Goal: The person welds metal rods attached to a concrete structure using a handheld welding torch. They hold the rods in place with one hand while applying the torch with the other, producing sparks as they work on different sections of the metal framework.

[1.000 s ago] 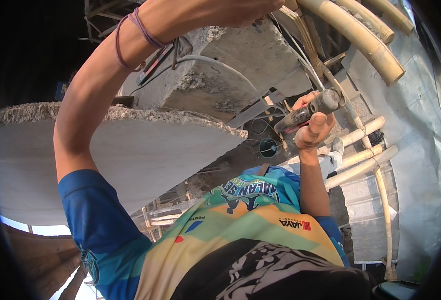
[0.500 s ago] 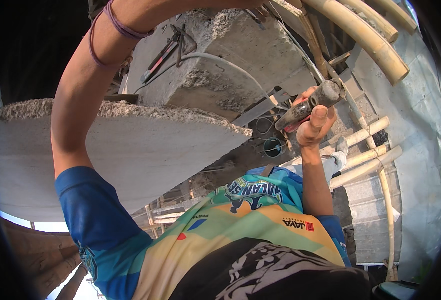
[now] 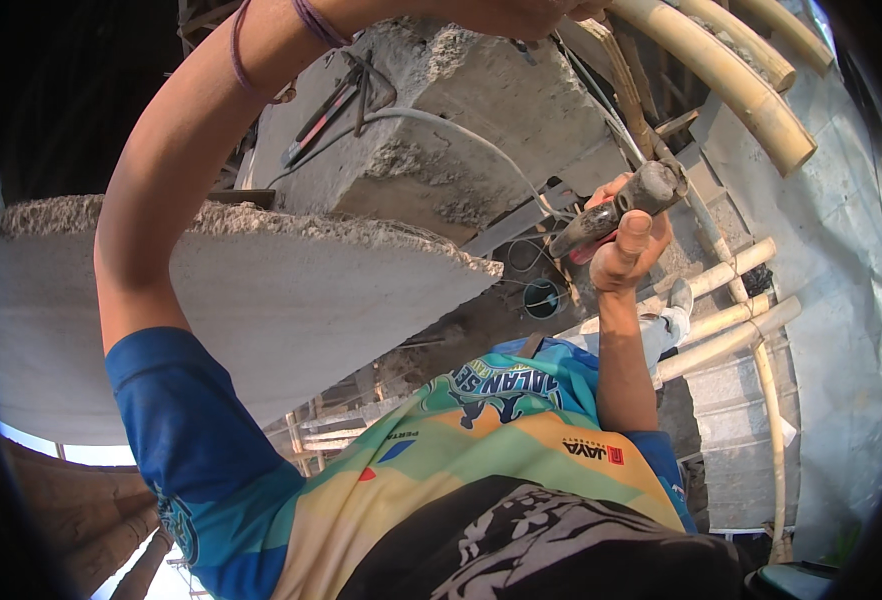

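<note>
My right hand (image 3: 626, 245) is closed around a hammer (image 3: 651, 190), whose dark, worn head points up and to the right. A bit of red shows under it by my fingers; most of the handle is hidden. My left arm arches over the concrete to the top edge, where my left hand (image 3: 521, 14) is partly cut off. Its fingers look curled, and what they hold cannot be made out. A thin pale rod (image 3: 616, 120) runs between the area under that hand and the hammer head.
Below my left arm lies a concrete slab (image 3: 291, 290) with a rough broken edge. A concrete block (image 3: 481, 110) behind it carries a red-and-black hand tool (image 3: 326, 120) and a grey cable (image 3: 461, 127). Bamboo poles (image 3: 731, 90) cross at the right; a dark bucket (image 3: 542, 299) stands below.
My left hand and forearm have shifted right and slightly down along the top edge. My right hand keeps hold of the hammer, nearly unmoved.
</note>
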{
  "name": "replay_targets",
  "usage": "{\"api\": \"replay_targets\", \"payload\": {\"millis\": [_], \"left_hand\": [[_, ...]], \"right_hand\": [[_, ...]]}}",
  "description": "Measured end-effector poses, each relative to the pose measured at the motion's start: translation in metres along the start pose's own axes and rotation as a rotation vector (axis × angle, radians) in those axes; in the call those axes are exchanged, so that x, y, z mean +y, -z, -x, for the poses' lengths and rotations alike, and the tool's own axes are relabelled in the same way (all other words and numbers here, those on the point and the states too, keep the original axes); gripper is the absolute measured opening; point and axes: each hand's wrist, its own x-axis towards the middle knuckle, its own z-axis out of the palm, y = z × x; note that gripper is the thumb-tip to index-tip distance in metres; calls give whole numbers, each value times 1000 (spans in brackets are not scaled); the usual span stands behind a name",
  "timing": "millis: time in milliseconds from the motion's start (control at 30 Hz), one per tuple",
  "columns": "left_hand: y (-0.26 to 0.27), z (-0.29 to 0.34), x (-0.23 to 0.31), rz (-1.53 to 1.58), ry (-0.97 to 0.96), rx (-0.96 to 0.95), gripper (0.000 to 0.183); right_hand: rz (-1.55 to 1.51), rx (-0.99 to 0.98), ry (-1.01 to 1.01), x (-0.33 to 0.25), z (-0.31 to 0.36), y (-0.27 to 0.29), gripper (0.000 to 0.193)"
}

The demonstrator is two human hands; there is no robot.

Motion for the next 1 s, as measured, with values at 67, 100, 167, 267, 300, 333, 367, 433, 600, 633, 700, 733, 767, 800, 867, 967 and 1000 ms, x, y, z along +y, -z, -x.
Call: {"api": "replay_targets", "payload": {"millis": [67, 100, 167, 267, 300, 333, 367, 433, 600, 633, 700, 733, 767, 800, 867, 967, 1000], "left_hand": [[-3, -1, -2, 49, -48, 40, 37], [-3, -1, -1, 66, -57, 56, 39], [0, 2, 2, 99, -77, 89, 43], [6, 12, 11, 86, 2, 75, 46], [7, 13, 12, 86, 22, 69, 46], [7, 12, 13, 94, 31, 61, 45], [6, 9, 11, 93, 53, 32, 43], [2, -1, 5, 80, 112, -46, 39], [-9, -3, -13, 34, -55, 76, 32], [-11, -2, -14, 35, -62, 78, 33], [-11, -3, -13, 63, -41, 44, 32], [-10, -5, -12, 89, -13, 11, 30], [-8, -7, -10, 113, 14, -22, 28], [-7, -7, -9, 72, 36, -31, 27], [-4, -8, -7, -10, 79, -47, 23], [-2, -4, -8, -44, 4, -29, 20], [-3, -5, -9, -83, -15, -26, 20]], "right_hand": [[3, -14, -12, 0, 0, 1, 71], [6, -18, -18, 0, 1, 1, 71], [6, 5, 8, 2, 1, -1, 71], [20, -11, 18, 3, -1, -2, 71], [20, -16, 20, 3, -2, -2, 71], [23, -21, 14, 3, -2, -4, 71], [22, -16, 10, 3, -2, -5, 72], [27, -5, 3, 2, -2, -6, 73], [55, -25, -7, 1, -1, -6, 74], [50, -26, -3, 2, -2, -6, 74], [48, -7, 10, 3, -2, -8, 74], [45, -4, 13, 3, -2, -9, 74], [46, -4, 18, 3, -2, -9, 74], [53, -2, 27, 2, -3, -9, 74], [57, -11, 31, 0, -4, -9, 74], [62, -26, 37, -2, -6, -9, 74], [68, -31, 35, -3, -6, -9, 74]]}}
